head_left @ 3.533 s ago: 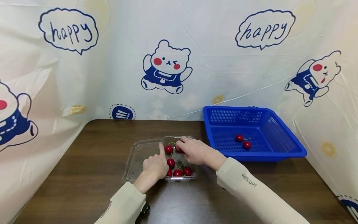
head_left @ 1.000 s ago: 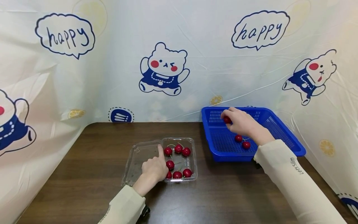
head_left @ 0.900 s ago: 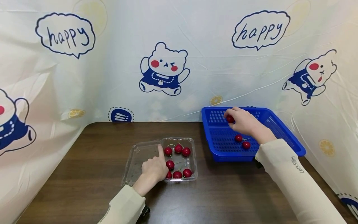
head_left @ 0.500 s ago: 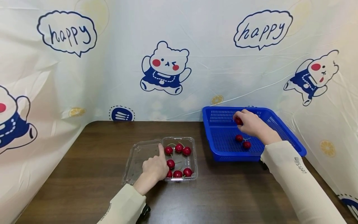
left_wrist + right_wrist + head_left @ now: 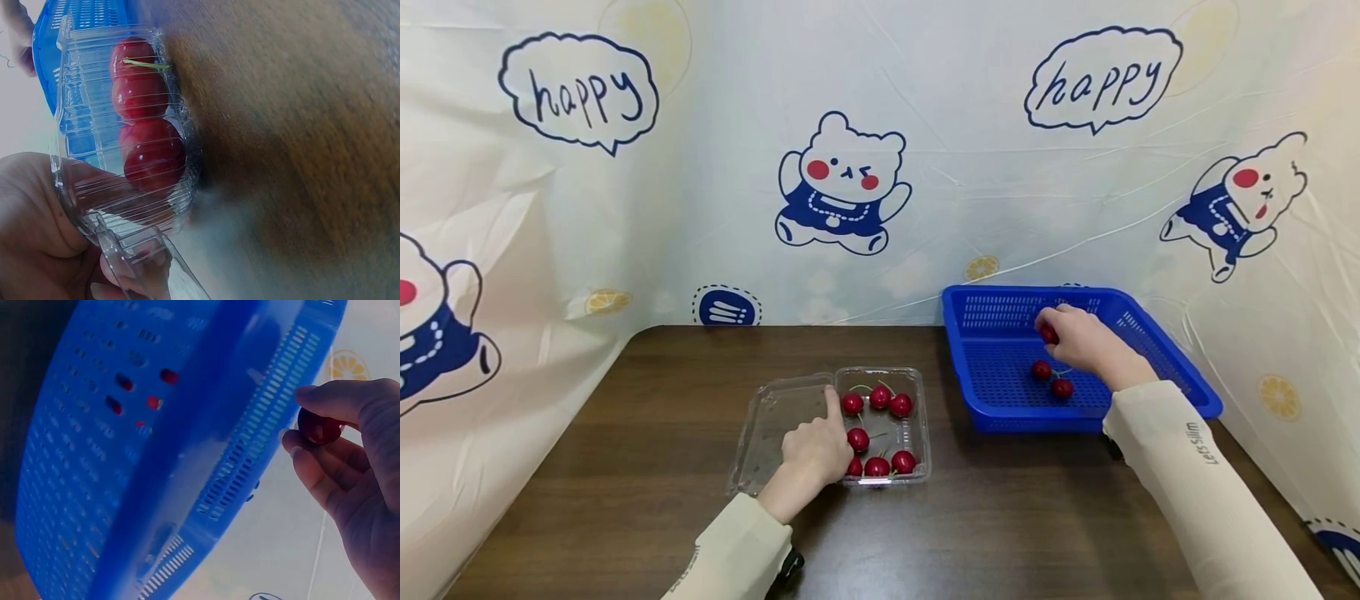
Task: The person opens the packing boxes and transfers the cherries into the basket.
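My right hand point(image 5: 1078, 337) is over the blue basket point(image 5: 992, 412), pinching a cherry point(image 5: 1049, 334) between thumb and fingertips. The right wrist view shows the same cherry point(image 5: 319, 427) held above the basket's rim. Below it, two cherries point(image 5: 1062, 388) with stems lie on the basket floor. My left hand point(image 5: 816, 450) grips the hinge side of a clear plastic clamshell box point(image 5: 922, 425), index finger stretched along the hinge. Several red cherries point(image 5: 901, 405) lie inside the box. In the left wrist view, the thumb and curled fingers are at the box's point(image 5: 87, 112) corner.
The clamshell's open lid point(image 5: 775, 433) lies flat on the left of the box. All of it stands on a dark brown wooden table point(image 5: 647, 467). A printed curtain point(image 5: 715, 208) hangs behind and at both sides.
My right hand has carried a cherry from the box rightward to the basket, then slightly further right and down within it. My left hand has stayed at the box.
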